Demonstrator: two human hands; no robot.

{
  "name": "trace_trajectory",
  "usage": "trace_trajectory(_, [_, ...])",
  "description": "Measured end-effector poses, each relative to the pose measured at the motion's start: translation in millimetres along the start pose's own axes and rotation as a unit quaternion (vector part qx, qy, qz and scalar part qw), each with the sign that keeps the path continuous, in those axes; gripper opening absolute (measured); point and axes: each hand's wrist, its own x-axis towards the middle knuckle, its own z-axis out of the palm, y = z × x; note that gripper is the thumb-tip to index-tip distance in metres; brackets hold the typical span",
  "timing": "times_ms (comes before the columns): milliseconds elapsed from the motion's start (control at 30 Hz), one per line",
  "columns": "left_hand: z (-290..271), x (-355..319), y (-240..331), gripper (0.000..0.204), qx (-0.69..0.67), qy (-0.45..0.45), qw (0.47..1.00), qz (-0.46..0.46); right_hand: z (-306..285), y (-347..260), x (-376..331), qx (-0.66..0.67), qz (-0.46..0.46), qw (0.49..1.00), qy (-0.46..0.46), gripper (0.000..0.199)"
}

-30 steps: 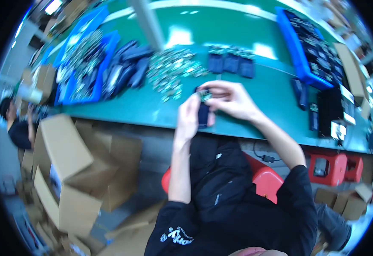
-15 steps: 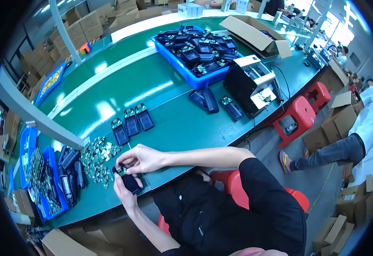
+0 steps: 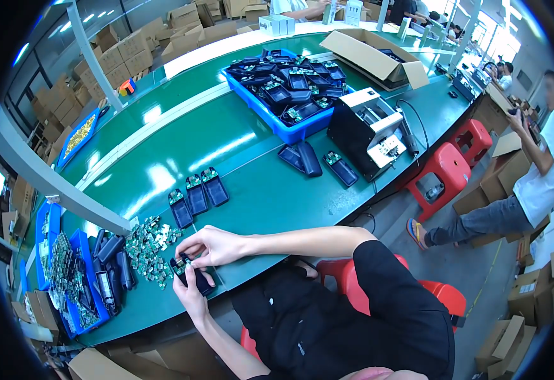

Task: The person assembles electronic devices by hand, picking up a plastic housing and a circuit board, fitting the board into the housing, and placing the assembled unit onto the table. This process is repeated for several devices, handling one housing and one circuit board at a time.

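Observation:
My left hand (image 3: 191, 290) holds a dark plastic case (image 3: 191, 273) with a small green circuit board at its top, just above the near edge of the green workbench (image 3: 258, 196). My right hand (image 3: 208, 246) rests on the upper end of the same case, fingers pinching at the board. A heap of small green circuit boards (image 3: 149, 244) lies just left of both hands. Three dark cases with boards fitted (image 3: 197, 193) lie in a row beyond my hands.
A blue bin of dark cases (image 3: 292, 88) and a black-and-white machine (image 3: 370, 130) stand to the right, with three more cases (image 3: 318, 161) beside them. Blue trays of parts (image 3: 74, 278) sit far left. Red stools (image 3: 445, 174), cardboard boxes and a standing person (image 3: 530, 171) fill the aisle.
The view has swung right and pulled back, showing more bench. Both hands stay together on the dark case, now lower left in the picture.

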Motion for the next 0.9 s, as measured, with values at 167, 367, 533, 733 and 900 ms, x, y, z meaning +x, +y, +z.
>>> trace_trajectory(167, [10.9, -2.2, 6.3, 0.044, -0.044, 0.032, 0.998, -0.015, -3.2, -1.6, -1.1, 0.032, 0.01, 0.999, -0.005, 0.039])
trace_trajectory(367, [12.3, -5.0, 10.2, 0.049, -0.024, 0.042, 0.999, -0.011, 0.7, -3.6, -1.2, 0.035, 0.013, 0.999, -0.019, 0.041])
trace_trajectory(533, [11.5, -3.6, 10.8, 0.048, -0.016, 0.03, 0.999, -0.004, 0.4, -6.1, -2.4, 0.041, 0.027, 0.998, -0.025, 0.041])
trace_trajectory(733, [4.3, -3.4, 1.8, 0.044, -0.023, 0.018, 1.0, -0.011, 0.1, -2.0, -1.8, 0.039, 0.002, 0.999, -0.016, 0.041])
trace_trajectory(900, [7.1, -3.1, -1.4, 0.047, -0.012, 0.041, 0.999, 0.0, 3.2, 1.0, -0.7, 0.047, -0.013, 0.999, -0.015, 0.04])
